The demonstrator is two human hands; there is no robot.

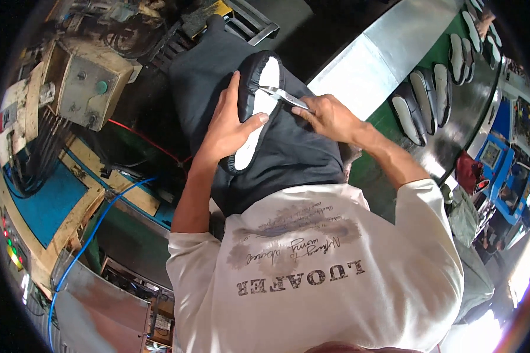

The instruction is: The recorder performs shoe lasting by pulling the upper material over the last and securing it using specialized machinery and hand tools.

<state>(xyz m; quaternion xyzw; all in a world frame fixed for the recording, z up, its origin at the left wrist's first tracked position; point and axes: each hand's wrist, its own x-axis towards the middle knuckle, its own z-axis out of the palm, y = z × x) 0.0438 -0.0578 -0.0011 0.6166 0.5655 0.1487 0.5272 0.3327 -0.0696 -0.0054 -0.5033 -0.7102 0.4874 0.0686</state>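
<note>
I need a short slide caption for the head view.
Left hand holds a black-and-white shoe on the lap; right hand applies scissors.

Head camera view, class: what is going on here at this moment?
A person in a white T-shirt holds a black shoe with a white sole on their lap, sole up. The left hand steadies it from the side, and the right hand presses a small metal tool against the sole's edge near the upper end. To the right, more white-soled shoes lie in a row on a green conveyor. A grey control box sits on the left.
</note>
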